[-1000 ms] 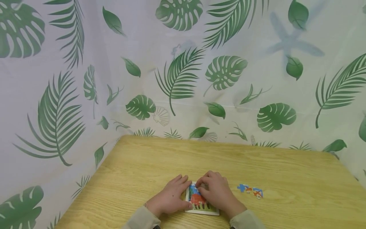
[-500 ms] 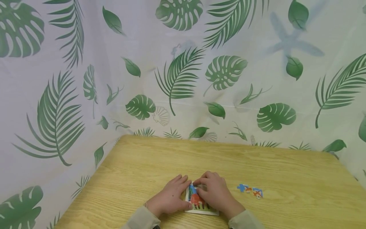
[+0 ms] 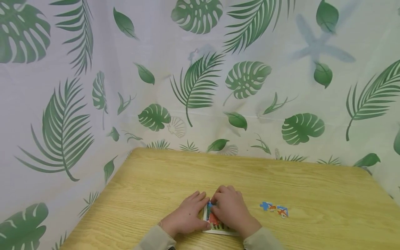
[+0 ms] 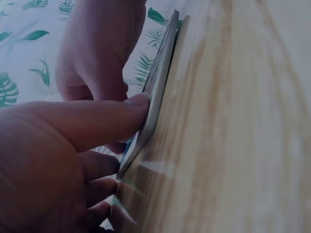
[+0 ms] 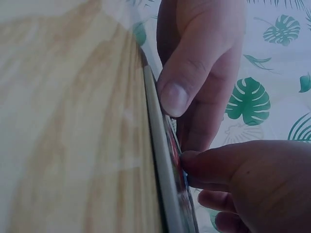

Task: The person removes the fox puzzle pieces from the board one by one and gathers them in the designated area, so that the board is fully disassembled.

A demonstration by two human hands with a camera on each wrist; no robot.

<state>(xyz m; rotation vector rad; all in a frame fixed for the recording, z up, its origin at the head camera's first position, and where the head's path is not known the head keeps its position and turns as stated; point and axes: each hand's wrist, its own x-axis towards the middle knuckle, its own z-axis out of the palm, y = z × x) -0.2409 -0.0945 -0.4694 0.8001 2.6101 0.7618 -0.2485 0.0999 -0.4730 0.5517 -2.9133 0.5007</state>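
Note:
A small jigsaw puzzle [image 3: 213, 219] in a white-rimmed tray lies between both hands, with a red animal and green ground on it. My left hand [image 3: 186, 214] rests along its left side, fingers stretched out at the upper corner, thumb pressing the near left corner. In the left wrist view, that thumb [image 4: 131, 114] lies across the tray's rim. My right hand [image 3: 232, 210] covers the puzzle's right half. Its thumb and index finger come together on a blue puzzle piece [image 3: 210, 205] at the top, mostly hidden by the fingers. The right wrist view has those fingertips [image 5: 190, 160] at the puzzle's surface.
Two loose pieces lie to the right of the hands: a blue and orange puzzle piece [image 3: 266, 206] and a fox-face puzzle piece [image 3: 282, 211]. The wood-grain table [image 3: 175, 170] reaches back to a leaf-printed curtain [image 3: 200, 86], which also closes off the left side.
The right hand shifts slightly left over the puzzle, its fingers curling more and covering more of the picture. My left hand and the loose pieces stay where they were.

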